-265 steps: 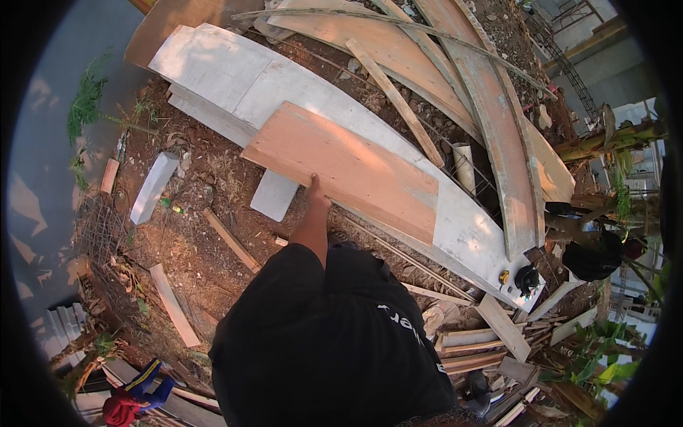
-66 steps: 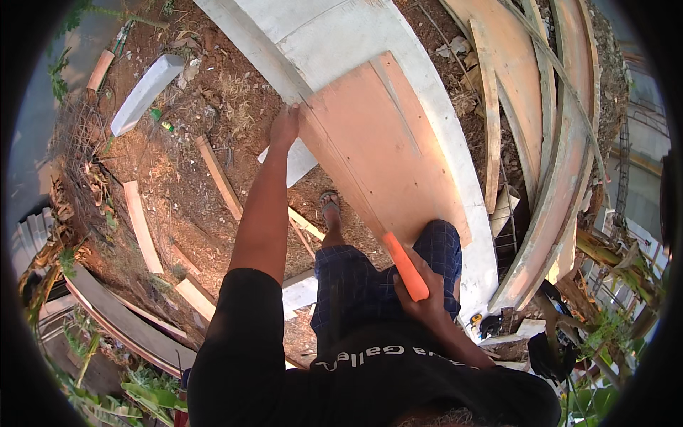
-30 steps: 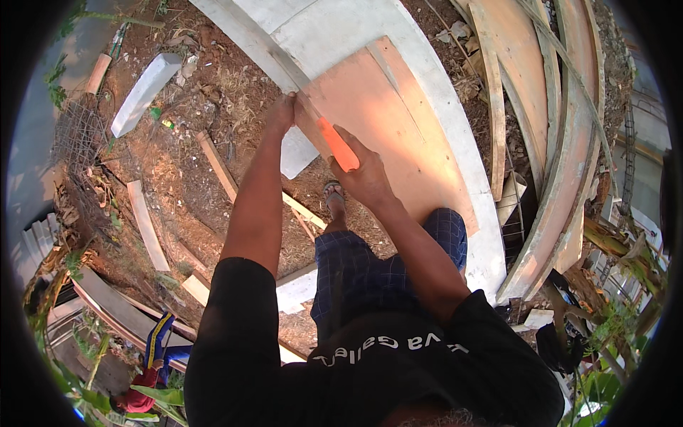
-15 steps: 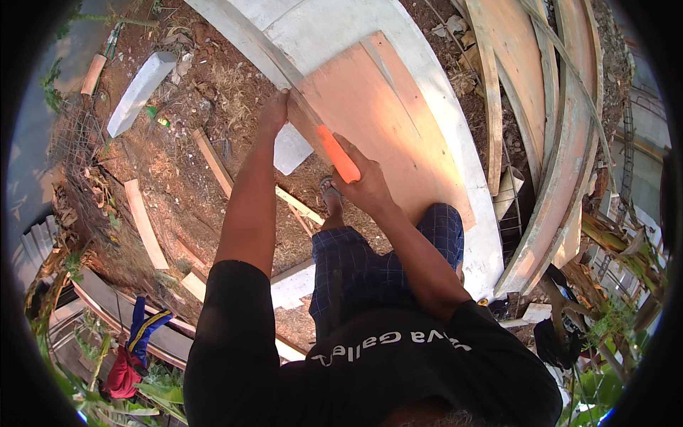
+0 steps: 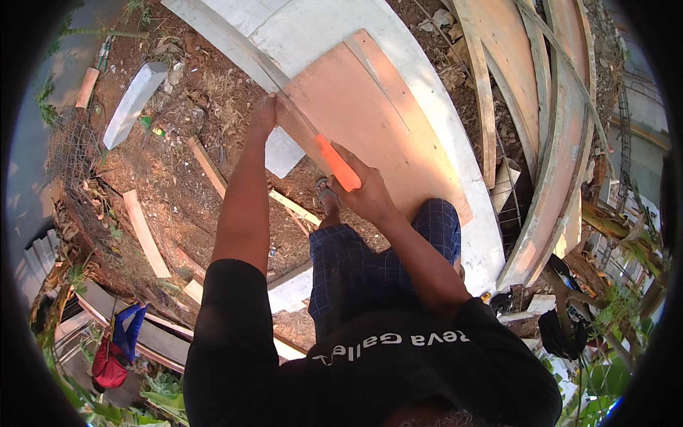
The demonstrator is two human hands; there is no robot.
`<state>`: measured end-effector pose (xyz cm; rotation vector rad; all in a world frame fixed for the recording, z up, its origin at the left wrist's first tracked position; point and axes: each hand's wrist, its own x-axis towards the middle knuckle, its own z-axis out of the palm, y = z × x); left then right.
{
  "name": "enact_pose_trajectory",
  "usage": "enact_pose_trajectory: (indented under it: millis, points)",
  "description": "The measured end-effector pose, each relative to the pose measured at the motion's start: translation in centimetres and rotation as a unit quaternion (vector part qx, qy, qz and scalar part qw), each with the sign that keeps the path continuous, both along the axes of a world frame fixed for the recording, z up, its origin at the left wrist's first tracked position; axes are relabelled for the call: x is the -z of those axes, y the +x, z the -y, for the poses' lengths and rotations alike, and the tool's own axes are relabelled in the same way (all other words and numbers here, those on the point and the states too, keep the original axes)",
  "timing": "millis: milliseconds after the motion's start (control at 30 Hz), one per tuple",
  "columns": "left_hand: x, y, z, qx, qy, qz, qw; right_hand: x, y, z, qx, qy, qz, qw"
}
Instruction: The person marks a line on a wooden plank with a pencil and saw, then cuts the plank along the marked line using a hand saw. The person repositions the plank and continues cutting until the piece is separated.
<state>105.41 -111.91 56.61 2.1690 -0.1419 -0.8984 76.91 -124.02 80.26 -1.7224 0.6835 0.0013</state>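
Note:
My right hand (image 5: 370, 186) is wrapped round the orange handle of a hand saw (image 5: 337, 162). Its long thin blade slants up and to the left across the near left part of a reddish-brown plywood board (image 5: 377, 114). The far end of the blade reaches past the board over a pale concrete slab. At the board's left edge, beside the blade, my left hand (image 5: 263, 115) grips the wood; its fingertips are partly hidden. The board lies on the slab, and my right knee, in blue checked cloth, rests on its near end.
A grey block (image 5: 283, 152) sits on the soil under the board's left edge. Wood strips (image 5: 146, 233) and a white block (image 5: 135, 104) lie on the left. Long curved planks (image 5: 562, 142) are stacked on the right. A red and blue bundle (image 5: 112, 359) is at lower left.
The saw handle has come back a little toward me along the cut line, with my right hand on it. My left hand keeps its place on the board's edge. The whole view has shifted slightly.

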Motion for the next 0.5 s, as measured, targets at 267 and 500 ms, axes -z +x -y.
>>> enact_pose_trajectory:
  millis: [267,500]
  points:
    - [-0.3,0.8,0.3,0.036,0.028,0.064,0.997,-11.8,-15.0,-1.2,0.015,-0.005,-0.047,0.999]
    - [-1.6,-1.2,1.4,0.032,0.017,-0.039,0.999,-0.9,-1.2,1.2,0.020,0.019,-0.049,0.998]
